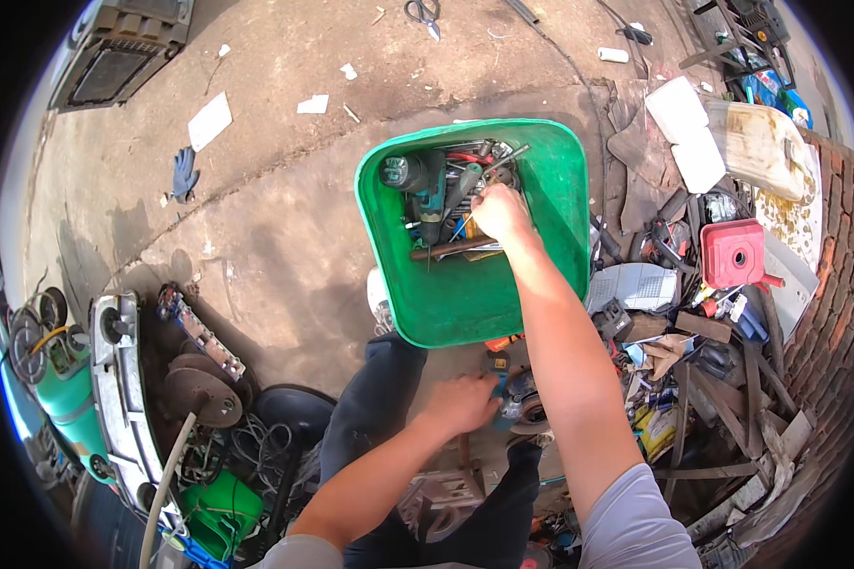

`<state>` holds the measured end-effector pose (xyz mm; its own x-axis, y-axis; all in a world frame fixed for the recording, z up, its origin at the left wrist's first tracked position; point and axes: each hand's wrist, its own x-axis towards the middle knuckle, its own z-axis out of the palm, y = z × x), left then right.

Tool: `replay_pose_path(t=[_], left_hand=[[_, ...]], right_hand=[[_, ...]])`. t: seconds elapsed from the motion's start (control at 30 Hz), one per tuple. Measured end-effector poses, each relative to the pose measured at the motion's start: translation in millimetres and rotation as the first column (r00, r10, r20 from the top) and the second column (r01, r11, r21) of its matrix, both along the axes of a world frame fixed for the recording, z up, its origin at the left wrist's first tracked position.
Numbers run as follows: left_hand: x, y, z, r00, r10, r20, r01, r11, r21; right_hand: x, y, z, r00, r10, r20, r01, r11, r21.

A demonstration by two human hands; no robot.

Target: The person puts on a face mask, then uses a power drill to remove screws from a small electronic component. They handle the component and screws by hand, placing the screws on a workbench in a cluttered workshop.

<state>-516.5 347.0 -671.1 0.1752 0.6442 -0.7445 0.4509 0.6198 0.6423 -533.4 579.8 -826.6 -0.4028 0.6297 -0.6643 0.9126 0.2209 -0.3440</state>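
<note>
A green plastic tub (560,266) holds a teal-and-black cordless drill (422,194), pliers, several loose metal tools and a wooden handle (446,248). My right hand (500,209) reaches into it, fingers curled down among the tools; what they grip, if anything, is hidden. Below the tub, my left hand (465,403) is closed around a teal power tool (510,403), beside my legs. Part of that tool lies behind my right arm and fingers.
Scrap wood, tools, a red canister (731,242) and a brick wall (826,284) crowd the right. At left are machine parts (123,398) and a green tank (66,398). Farther off lie a blue glove (185,174), scissors (425,17) and paper scraps on the concrete floor (266,228).
</note>
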Motion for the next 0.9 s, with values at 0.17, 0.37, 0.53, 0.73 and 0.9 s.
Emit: replay_pose_path(t=[0.17,0.37,0.53,0.73,0.9], left_hand=[[-35.8,18.6,2.4,0.882,0.451,-0.140,-0.389,0.862,0.325],[-22.0,13.2,-10.9,0.922,0.237,-0.307,-0.172,0.959,0.224],[-15.8,20.1,-8.5,0.930,0.159,-0.333,-0.098,0.977,0.192],[-12.0,17.0,-11.8,0.910,0.230,-0.346,-0.174,0.967,0.186],[-13.9,16.0,-13.3,0.848,0.472,-0.241,-0.423,0.877,0.230]], right_hand=[[3.7,-15.9,-100.8,0.996,0.052,0.068,-0.064,0.979,0.191],[-3.5,-44.8,-83.2,0.961,-0.234,0.148,0.251,0.962,-0.109],[19.8,-51.8,-97.2,0.979,-0.204,-0.014,0.204,0.979,-0.029],[12.2,-36.3,-81.1,0.965,-0.111,0.236,0.121,0.992,-0.029],[39.8,-18.0,-12.6,0.963,-0.116,0.244,0.098,0.992,0.086]])
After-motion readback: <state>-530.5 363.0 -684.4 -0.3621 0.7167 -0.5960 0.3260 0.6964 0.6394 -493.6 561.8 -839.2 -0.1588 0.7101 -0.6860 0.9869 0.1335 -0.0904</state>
